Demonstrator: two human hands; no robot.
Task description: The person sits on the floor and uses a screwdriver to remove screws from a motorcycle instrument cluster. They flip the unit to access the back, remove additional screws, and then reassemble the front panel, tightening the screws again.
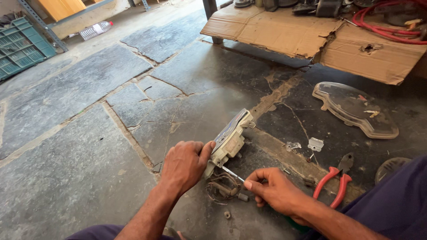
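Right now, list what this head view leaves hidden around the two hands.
- Screwdriver: the right hand covers its handle; only the shaft shows.
- Instrument unit, steadied on edge by the left hand: its dial face is turned away.
- Screwdriver tip: hidden behind the unit.
- Wire bundle: too tangled to trace.
- Small part on the floor: too small to identify.

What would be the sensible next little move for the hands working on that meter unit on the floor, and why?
Probably keep the screwdriver tip seated and turn it. The left hand steadies the pale instrument unit on its edge, the right hand aims the tool at its lower back, and small metal brackets already lie loose beside the red-handled pliers.
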